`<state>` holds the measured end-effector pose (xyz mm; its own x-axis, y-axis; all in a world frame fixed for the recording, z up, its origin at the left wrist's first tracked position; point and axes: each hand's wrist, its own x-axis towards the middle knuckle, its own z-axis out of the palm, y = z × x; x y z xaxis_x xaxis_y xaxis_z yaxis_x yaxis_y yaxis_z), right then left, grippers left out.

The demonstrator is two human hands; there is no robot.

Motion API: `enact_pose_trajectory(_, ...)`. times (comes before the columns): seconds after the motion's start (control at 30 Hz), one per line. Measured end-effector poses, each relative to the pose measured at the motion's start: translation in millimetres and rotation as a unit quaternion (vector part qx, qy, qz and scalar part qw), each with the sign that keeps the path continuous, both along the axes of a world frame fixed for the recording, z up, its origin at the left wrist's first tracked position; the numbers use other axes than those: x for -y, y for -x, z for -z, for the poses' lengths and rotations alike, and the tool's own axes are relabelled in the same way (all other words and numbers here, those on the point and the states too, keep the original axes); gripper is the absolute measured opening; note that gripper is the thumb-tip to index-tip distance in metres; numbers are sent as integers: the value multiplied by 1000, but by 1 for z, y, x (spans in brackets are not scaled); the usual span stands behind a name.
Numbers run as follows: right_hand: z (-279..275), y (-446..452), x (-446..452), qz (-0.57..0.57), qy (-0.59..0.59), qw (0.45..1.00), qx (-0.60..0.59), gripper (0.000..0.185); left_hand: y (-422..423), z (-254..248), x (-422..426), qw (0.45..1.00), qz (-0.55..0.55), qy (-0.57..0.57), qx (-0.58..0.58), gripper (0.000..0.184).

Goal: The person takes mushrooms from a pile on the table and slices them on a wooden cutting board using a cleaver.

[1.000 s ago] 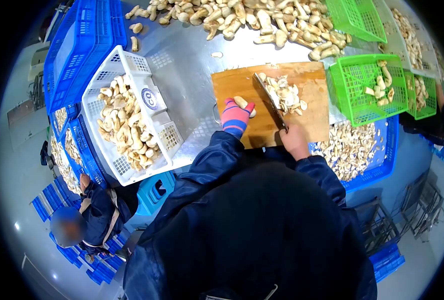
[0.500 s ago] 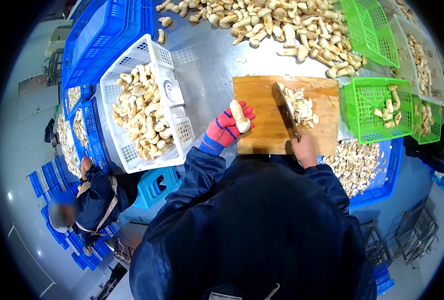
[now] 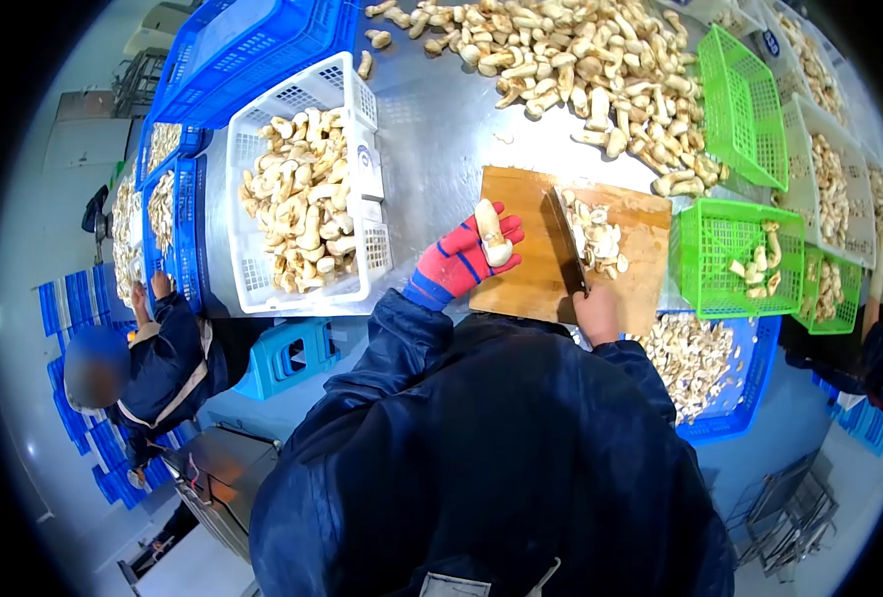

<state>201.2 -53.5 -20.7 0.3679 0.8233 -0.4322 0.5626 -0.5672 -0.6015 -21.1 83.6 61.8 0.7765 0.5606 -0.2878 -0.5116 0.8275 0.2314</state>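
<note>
My left hand (image 3: 458, 261), in a red glove with blue bands, holds a pale mushroom (image 3: 491, 235) across its palm, beside the left edge of a wooden cutting board (image 3: 517, 284). The mushroom's stem points away from me. My right hand (image 3: 597, 310), bare, is closed round the handle of a kitchen knife (image 3: 567, 231). The dark blade lies over the board, pointing away from me. Sliced mushroom pieces (image 3: 595, 239) are heaped on the board, just right of the blade.
A white basket (image 3: 369, 289) of mushrooms stands left, a mushroom pile (image 3: 591, 70) at the back. Green baskets (image 3: 695, 269) are at the right. Below the table edge, a blue crate (image 3: 750, 398) holds cut pieces. A co-worker (image 3: 168, 348) is at far left, another person (image 3: 878, 353) at far right.
The whole view has turned and shifted slightly, so the table things appear at a different angle. Both hands keep their hold on the mushroom and the knife.
</note>
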Motion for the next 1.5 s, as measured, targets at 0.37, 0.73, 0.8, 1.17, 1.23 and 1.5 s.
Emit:
enact_pose_trajectory(0.37, -8, -4, -4, -74, -10, 995, 60, 24, 7, -49, 5, 933, -67, -250, -251, 68)
enact_pose_trajectory(0.73, 19, -17, -7, -109, -27, 990, 79, 24, 14, -89, 16, 866, -90, -358, -336, 64)
enact_pose_trajectory(0.8, 6, -13, -10, -111, -25, 990, 86, 25, 19, -83, 18, 904, -107, -312, -271, 63)
enact_pose_trajectory(1.17, -22, -6, -24, -139, 20, 984, 107, 30, 64, -58, 10, 967, -222, -104, -70, 53)
enact_pose_trajectory(1.23, -15, -9, -25, -145, 20, 982, 123, 32, 79, -50, 8, 973, -211, -90, 20, 54)
enact_pose_trajectory(1.5, -10, -15, -27, -179, -4, 977, 112, 30, 94, -76, 44, 929, -298, -172, -133, 56)
